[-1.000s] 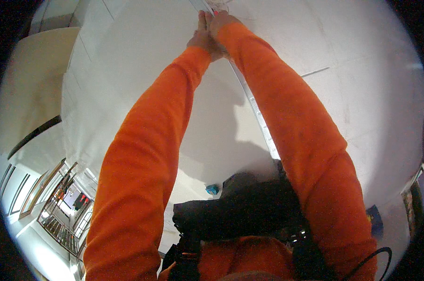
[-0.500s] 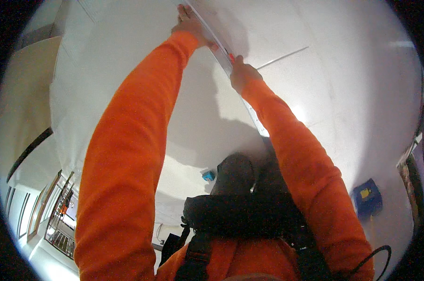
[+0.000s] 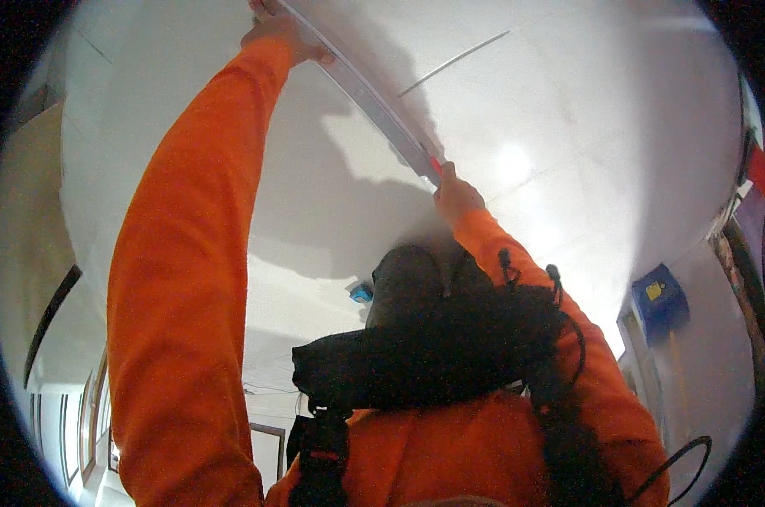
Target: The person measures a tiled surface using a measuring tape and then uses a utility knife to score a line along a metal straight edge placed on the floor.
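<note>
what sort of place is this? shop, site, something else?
Likely an indoor worksite, perhaps a room under renovation: a broad white surface, a long metal straightedge across it, and a red tool in the right hand.

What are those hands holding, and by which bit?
The right hand grips a small red thing; I can't tell by which part. The left hand touches the far stretch of the long metal strip, seemingly pressing it rather than gripping.

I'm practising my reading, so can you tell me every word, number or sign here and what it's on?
Nothing can be read.
Yellow patch on the blue object: any print is too small and blurred.
Metal straightedge: any markings are too blurred to read.
</note>
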The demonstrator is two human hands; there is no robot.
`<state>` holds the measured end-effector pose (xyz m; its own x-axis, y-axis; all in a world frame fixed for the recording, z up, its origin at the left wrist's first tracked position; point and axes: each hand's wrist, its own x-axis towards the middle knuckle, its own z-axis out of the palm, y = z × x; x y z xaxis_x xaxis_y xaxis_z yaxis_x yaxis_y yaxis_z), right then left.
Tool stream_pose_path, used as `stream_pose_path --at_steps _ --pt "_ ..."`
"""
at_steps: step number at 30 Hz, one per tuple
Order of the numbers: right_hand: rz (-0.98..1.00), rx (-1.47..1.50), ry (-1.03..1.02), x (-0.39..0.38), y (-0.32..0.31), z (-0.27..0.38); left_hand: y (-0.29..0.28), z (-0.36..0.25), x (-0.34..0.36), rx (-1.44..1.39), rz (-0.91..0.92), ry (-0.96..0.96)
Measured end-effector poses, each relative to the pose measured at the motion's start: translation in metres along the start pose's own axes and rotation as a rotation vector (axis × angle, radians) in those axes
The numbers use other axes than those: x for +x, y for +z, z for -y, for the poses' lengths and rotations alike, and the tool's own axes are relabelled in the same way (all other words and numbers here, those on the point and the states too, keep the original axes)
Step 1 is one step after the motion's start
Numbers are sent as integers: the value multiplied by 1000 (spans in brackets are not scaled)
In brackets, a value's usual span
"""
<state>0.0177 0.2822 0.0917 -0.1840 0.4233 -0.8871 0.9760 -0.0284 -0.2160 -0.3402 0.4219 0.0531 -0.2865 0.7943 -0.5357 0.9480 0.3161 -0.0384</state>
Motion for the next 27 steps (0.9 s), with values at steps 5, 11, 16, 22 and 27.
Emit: stream_pose_path --at_steps 5,11,16,22,27 --pt "39 10 12 -47 6 -63 -22 -21 -18 -10 46 -9" --pt "-183 91 -370 37 -84 44 -14 -14 -8 -35 125 -187" --pt "-209 8 -506 148 -136 213 -20 -7 -20 -136 175 -145" --pt "-319 -39 -497 209 -142 310 -15 -10 -20 -160 162 -98" --pt "-205 -44 -516 195 -144 349 20 24 -17 -100 180 -45"
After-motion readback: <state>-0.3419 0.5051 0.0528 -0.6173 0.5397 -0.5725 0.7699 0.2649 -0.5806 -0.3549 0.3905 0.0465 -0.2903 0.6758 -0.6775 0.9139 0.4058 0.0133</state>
